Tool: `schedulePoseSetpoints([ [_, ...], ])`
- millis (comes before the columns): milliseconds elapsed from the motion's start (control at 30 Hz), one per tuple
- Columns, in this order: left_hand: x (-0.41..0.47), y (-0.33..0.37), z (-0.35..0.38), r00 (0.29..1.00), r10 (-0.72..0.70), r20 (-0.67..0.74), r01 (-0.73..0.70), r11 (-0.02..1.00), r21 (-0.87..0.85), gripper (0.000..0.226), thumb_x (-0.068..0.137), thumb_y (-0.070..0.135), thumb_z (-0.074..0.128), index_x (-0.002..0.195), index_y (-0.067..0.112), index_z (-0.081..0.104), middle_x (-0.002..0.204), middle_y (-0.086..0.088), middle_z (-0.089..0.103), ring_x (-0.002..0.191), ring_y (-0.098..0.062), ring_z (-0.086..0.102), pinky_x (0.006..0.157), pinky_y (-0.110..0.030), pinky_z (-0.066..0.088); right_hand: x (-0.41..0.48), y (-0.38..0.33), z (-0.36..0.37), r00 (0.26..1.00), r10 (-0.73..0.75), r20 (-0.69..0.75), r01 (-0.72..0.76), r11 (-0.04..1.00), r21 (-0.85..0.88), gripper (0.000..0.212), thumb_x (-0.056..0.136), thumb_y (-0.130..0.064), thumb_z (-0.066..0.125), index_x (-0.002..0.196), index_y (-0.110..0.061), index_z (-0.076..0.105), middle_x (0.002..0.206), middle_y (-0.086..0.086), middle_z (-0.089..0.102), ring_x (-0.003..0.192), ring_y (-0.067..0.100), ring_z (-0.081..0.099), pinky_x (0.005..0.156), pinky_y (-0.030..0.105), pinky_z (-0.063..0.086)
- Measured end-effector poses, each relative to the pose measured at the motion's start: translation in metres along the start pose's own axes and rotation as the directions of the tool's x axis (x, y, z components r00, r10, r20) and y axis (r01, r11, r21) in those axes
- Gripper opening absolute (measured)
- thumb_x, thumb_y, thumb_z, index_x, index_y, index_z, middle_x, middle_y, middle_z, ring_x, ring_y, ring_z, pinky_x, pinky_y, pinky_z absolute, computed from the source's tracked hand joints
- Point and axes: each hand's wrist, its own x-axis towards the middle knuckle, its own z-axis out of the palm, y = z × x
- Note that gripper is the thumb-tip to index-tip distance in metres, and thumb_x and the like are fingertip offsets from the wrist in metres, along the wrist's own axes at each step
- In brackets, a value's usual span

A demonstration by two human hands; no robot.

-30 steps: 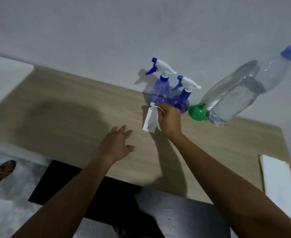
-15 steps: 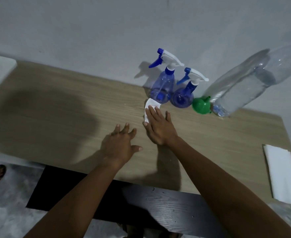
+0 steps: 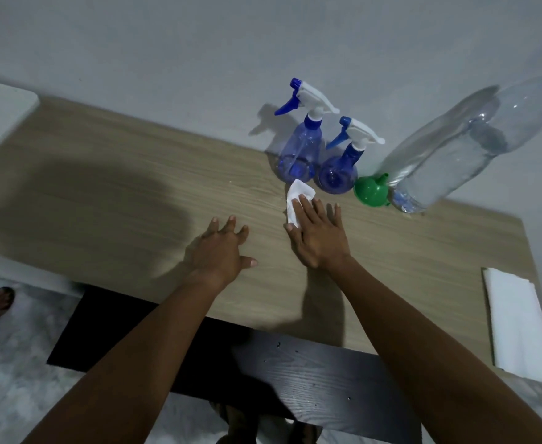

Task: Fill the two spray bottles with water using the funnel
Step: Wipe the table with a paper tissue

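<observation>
The far spray bottle (image 3: pixel 298 152) and near spray bottle (image 3: pixel 338 174) stand upright by the wall, trigger heads on; the blue tint hides any water level. These 2 look light and thin-walled, best gripped round the body. The green funnel (image 3: pixel 370 190) lies beside the capped, partly full water bottle (image 3: pixel 455 155). The right hand (image 3: pixel 319 238) presses a tissue (image 3: pixel 297 200) onto the surface (image 3: pixel 119 193), fingers straight. The left hand (image 3: pixel 220 251) rests spread, empty.

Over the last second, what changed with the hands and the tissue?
The right hand lowered the white tissue it was pinching in the air and now presses it flat on the table. The left hand, spray bottles, green funnel and water bottle stayed put.
</observation>
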Motion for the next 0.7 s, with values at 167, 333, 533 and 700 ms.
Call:
schedulePoseSetpoints([
  [167,-0.002,0.005,0.001,0.999,-0.044,0.018,0.045,0.998,-0.032,0.08,0.09,0.056,0.061,0.157,0.034,0.023,0.169,0.003,0.005,0.154,-0.034,0.003,0.121,-0.051,0.023,-0.02,0.001,0.002,0.995,0.096,0.0,-0.096,0.992,0.079,0.066,0.106,-0.054,0.012,0.164,-0.022,0.01,0.172,-0.001,0.004,0.159,0.023,-0.003,0.125,0.056,-0.008],
  [333,-0.012,0.014,0.011,0.992,-0.122,-0.026,0.12,0.991,-0.06,0.074,0.094,0.054,0.057,0.157,0.034,0.023,0.168,0.002,0.008,0.153,-0.037,0.007,0.12,-0.054,0.024,-0.047,0.013,0.006,0.997,0.074,0.004,-0.074,0.99,0.118,0.063,0.107,-0.05,0.016,0.164,-0.022,0.013,0.172,0.0,0.008,0.159,0.025,0.001,0.125,0.058,-0.004],
  [533,-0.054,0.019,0.041,1.0,0.013,-0.014,-0.015,0.985,-0.174,0.084,0.082,0.057,0.07,0.154,0.037,0.032,0.168,0.005,0.009,0.155,-0.029,0.002,0.124,-0.048,0.012,-0.067,0.019,-0.006,0.987,-0.122,0.108,0.107,0.985,0.132,0.062,0.108,-0.049,0.015,0.163,-0.02,0.019,0.171,0.001,0.016,0.158,0.027,0.005,0.123,0.059,-0.001],
  [700,-0.065,0.021,0.051,0.999,0.021,0.038,-0.018,0.997,-0.081,0.1,0.078,0.062,0.071,0.157,0.038,0.016,0.168,0.006,-0.002,0.155,-0.027,-0.004,0.123,-0.053,0.008,-0.123,0.017,0.018,0.943,-0.323,0.08,0.322,0.946,0.03,0.061,0.108,-0.047,0.019,0.162,-0.019,0.02,0.17,0.0,0.019,0.157,0.028,0.015,0.122,0.058,0.006],
])
